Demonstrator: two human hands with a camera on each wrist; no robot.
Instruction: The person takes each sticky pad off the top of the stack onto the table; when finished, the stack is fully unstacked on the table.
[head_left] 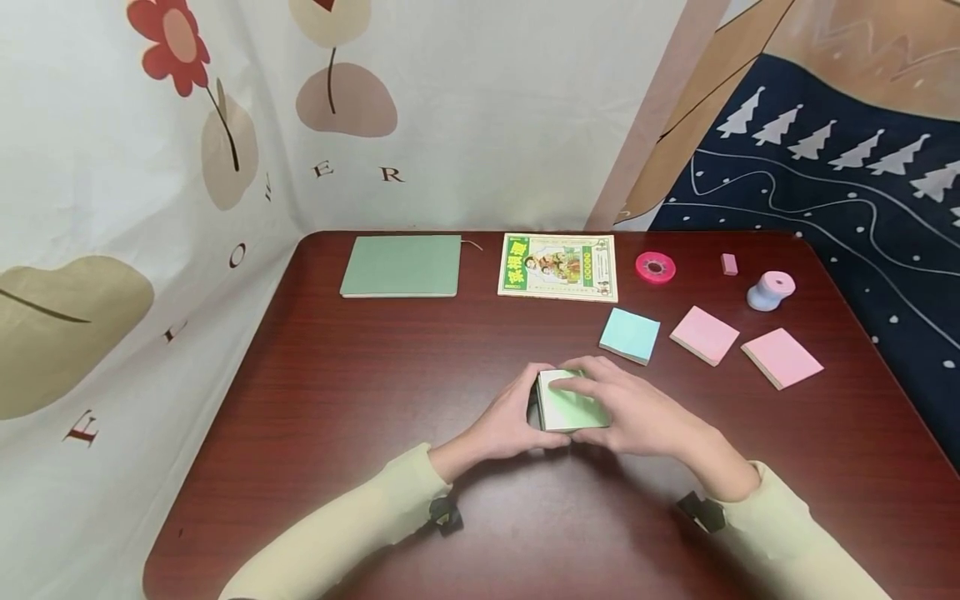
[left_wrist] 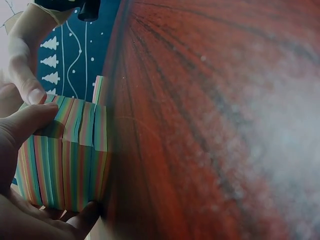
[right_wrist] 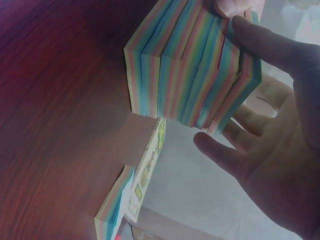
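Observation:
A stack of sticky note pads with a pale green top stands on the dark wooden table. Its sides show many coloured stripes and slightly uneven layers in the left wrist view. My left hand grips the stack's left side, thumb on the near face and fingers round the far one. From the right, my right hand holds it too, thumb at the near side, with one finger reaching over the green top. A light blue sticky note pad lies just beyond the right hand.
Two pink sticky note pads lie to the right. Behind them are a pink-and-blue spool-shaped object, a small pink block and a red-pink ring. A printed booklet and a green notebook lie along the back edge.

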